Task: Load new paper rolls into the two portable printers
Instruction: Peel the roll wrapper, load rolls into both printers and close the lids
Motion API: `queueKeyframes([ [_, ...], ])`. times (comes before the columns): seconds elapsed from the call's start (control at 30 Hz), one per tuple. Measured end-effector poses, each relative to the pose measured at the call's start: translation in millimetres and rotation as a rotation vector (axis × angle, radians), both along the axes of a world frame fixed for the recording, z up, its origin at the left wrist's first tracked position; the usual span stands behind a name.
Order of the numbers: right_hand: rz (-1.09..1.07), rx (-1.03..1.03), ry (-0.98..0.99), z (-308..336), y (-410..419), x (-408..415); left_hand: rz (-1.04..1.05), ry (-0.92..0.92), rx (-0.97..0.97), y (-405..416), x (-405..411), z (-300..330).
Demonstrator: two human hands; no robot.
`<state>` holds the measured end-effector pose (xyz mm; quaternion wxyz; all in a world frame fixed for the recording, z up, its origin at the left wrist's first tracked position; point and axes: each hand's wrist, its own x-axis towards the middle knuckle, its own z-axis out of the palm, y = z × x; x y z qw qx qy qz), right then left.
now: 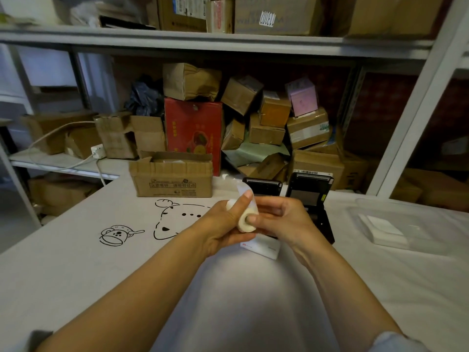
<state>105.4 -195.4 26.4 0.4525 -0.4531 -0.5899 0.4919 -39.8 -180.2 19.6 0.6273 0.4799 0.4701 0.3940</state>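
We've got the paper roll up off the bench, held between both hands just in front of the two printers. Its long axis runs diagonally, from far-left to near-right, and the round end with the core hole faces us. Our left hand wraps the roll from the left, thumb laid along the top of it. Our right hand comes in from the right, thumb pressed on that near end, fingers curled behind. A loose tail of paper sticks up past the left thumb.

Behind the hands stand the left printer and the right printer, both black, lids raised. A small white box lies on the bench directly under the hands.
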Motion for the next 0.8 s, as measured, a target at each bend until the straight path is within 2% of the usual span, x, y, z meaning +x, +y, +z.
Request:
queueKeyframes([
  [0.17,-0.119,0.038,0.059,-3,3,7,-0.145,-0.031,-0.03,-3,-16,7],
  [0.33,-0.158,0.005,0.155,-5,4,5,0.101,-0.184,-0.141,0,-16,7],
  [0.5,-0.138,-0.006,0.126,-2,1,2,0.08,-0.135,-0.094,-1,-12,12],
  [0.67,0.061,-0.074,0.186,3,1,8,0.163,-0.265,-0.127,-1,-8,16],
  [0.8,-0.043,-0.027,0.125,0,3,7,0.141,-0.281,-0.086,-3,-4,20],
])
